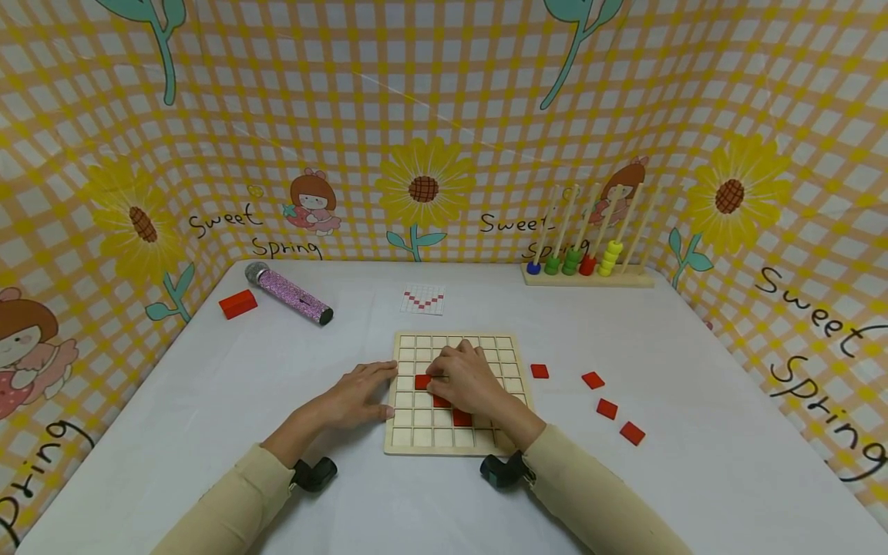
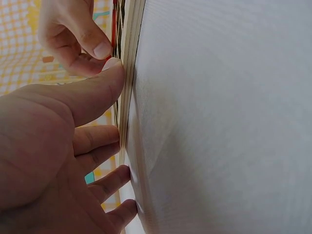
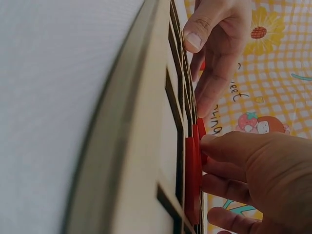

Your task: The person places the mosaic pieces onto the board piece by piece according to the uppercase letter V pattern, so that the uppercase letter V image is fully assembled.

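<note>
A square wooden grid board (image 1: 390, 432) lies on the table. Three red tiles show in its cells, stepping down to the right: an upper-left tile (image 1: 422, 381), a middle tile (image 1: 441, 401) and a lower tile (image 1: 462, 418). My right hand (image 1: 466, 379) reaches over the board. Its thumb and fingertips pinch a red tile at the upper end of the row, largely hidden by the fingers. Spread along the board's left edge, my left hand (image 1: 357, 395) touches it with thumb and fingertips, as the left wrist view (image 2: 53, 146) also shows.
Several loose red tiles (image 1: 607, 408) lie right of the board. Behind it is a small card (image 1: 423, 300) with a V of red squares. A pink glittery microphone (image 1: 294, 297) and red block (image 1: 239, 304) lie back left; a bead-and-peg rack (image 1: 590, 280) stands back right.
</note>
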Tool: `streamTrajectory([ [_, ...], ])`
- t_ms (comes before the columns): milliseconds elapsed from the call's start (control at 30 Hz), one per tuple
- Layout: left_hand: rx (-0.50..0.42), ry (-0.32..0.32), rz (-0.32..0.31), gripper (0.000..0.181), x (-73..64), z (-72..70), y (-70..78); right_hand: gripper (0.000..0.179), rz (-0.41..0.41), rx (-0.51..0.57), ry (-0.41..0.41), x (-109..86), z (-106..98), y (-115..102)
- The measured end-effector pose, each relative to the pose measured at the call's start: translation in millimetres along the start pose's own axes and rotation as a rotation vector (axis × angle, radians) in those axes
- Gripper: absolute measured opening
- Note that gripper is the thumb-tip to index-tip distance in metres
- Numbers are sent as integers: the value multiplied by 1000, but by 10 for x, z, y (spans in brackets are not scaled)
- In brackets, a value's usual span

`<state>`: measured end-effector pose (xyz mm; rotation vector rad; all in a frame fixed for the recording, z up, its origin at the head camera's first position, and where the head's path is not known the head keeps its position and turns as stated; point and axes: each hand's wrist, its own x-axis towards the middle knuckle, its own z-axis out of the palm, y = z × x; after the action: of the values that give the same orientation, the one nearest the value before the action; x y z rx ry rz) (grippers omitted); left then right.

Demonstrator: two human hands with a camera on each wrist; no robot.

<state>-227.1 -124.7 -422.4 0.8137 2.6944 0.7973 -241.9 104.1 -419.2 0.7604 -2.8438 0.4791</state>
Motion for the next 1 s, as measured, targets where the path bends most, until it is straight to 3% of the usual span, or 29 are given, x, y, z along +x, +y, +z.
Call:
streamTrajectory([
  [600, -8, 4, 15, 66, -3, -4, 1, 20, 36, -17, -5, -29, -69, -26],
  [1000, -5, 12, 15, 66, -8, -1, 8, 22, 70, 31, 50, -205, -199, 109],
])
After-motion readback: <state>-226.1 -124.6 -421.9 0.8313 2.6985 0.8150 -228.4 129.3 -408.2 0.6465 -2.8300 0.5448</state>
